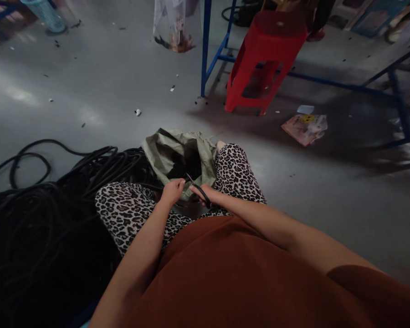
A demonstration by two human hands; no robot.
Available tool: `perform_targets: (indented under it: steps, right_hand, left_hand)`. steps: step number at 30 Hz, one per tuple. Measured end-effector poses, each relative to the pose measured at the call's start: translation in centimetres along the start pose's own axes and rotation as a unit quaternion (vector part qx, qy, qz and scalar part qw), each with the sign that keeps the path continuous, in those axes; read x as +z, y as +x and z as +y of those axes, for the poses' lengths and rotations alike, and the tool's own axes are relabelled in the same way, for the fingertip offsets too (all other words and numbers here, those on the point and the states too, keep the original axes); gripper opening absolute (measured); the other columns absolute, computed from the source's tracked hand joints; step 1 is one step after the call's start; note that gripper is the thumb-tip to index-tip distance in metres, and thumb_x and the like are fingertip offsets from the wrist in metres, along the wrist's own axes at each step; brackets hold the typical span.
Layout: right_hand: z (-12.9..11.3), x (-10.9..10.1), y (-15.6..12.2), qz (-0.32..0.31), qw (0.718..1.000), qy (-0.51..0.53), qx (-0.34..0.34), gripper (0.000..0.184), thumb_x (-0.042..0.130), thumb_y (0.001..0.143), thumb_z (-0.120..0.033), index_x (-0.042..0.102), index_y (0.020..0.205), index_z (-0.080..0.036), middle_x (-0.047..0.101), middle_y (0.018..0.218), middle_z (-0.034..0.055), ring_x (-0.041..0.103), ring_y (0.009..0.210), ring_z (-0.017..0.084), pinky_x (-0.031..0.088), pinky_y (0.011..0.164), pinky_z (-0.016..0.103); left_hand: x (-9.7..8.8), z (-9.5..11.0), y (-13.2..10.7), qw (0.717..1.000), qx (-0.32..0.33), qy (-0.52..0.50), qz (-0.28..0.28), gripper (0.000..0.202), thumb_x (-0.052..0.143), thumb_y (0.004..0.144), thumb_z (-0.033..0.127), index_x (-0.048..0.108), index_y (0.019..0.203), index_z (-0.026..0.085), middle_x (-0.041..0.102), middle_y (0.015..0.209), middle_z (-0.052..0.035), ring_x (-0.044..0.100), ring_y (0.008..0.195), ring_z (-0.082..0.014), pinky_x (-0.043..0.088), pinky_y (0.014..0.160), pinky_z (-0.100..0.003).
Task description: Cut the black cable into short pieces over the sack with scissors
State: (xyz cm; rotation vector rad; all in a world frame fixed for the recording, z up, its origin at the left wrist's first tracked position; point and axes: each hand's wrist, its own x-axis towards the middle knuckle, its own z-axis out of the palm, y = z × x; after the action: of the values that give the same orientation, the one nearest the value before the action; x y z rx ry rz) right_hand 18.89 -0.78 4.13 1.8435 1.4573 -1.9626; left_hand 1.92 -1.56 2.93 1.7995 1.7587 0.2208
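Observation:
My left hand (pixel 173 191) is closed in a pinch, and a short dark end pokes out past its thumb. A black rubber cord (pixel 152 187) runs in from the pile on the left towards this hand; where it passes through the fingers is hidden. My right hand (pixel 202 193) grips black-handled scissors (pixel 205 198), their blades pointing up and left, close to the left fingertips. Both hands are over the near rim of an open greenish woven sack (pixel 159 148) standing between my knees. Dark pieces (pixel 182 168) lie inside it, too shadowed to make out singly.
A large tangle of black cord (pixel 102 166) covers the floor at left. Ahead stand a red plastic stool (pixel 271 50) and a blue metal frame (pixel 205 54). A printed plastic bag (pixel 304 129) lies on the right, a clear bag (pixel 177 27) farther off. Small scraps dot the floor.

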Motion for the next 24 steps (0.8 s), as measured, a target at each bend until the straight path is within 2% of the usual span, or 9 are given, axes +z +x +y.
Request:
perform_targets:
  steps: [7, 13, 18, 24]
  right_hand:
    - [-0.29, -0.12, -0.28, 0.012, 1.000, -0.027, -0.006, 0.055, 0.048, 0.083, -0.064, 0.049, 0.057, -0.016, 0.047, 0.041, -0.0004, 0.048, 0.032, 0.011, 0.038, 0.032, 0.020]
    - [-0.65, -0.44, -0.75, 0.014, 0.999, -0.031, 0.004, 0.050, 0.051, 0.084, -0.060, 0.054, 0.062, -0.015, 0.046, 0.042, 0.0002, 0.048, 0.036, 0.013, 0.038, 0.035, 0.021]
    - [-0.71, -0.52, -0.95, 0.013, 1.000, -0.022, 0.010, 0.044, 0.057, 0.081, -0.057, 0.058, 0.070, -0.014, 0.045, 0.044, 0.0001, 0.052, 0.043, 0.015, 0.039, 0.040, 0.020]
    - [-0.14, -0.37, -0.45, 0.013, 1.000, -0.021, 0.014, 0.048, 0.058, 0.079, -0.060, 0.055, 0.063, -0.015, 0.044, 0.043, 0.0001, 0.047, 0.037, 0.013, 0.036, 0.035, 0.021]
  left_hand:
    - [0.40, -0.58, 0.16, 1.000, -0.005, 0.003, 0.009, 0.037, 0.039, 0.090, 0.036, 0.066, 0.109, 0.020, 0.070, 0.105, -0.0064, 0.062, 0.097, -0.0189, 0.046, 0.085, -0.027]
    - [0.50, -0.96, 0.18, 0.999, -0.007, 0.022, 0.023, 0.035, 0.045, 0.087, 0.034, 0.064, 0.113, 0.020, 0.068, 0.112, -0.0059, 0.061, 0.103, -0.0197, 0.045, 0.092, -0.029]
    - [0.51, -1.01, 0.13, 0.999, -0.017, 0.039, 0.011, 0.035, 0.046, 0.086, 0.034, 0.065, 0.112, 0.022, 0.068, 0.111, -0.0051, 0.061, 0.103, -0.0204, 0.045, 0.091, -0.029]
    - [0.38, -0.97, 0.09, 0.998, -0.022, 0.057, -0.005, 0.035, 0.045, 0.087, 0.034, 0.065, 0.112, 0.022, 0.069, 0.108, -0.0067, 0.063, 0.099, -0.0223, 0.047, 0.086, -0.030]
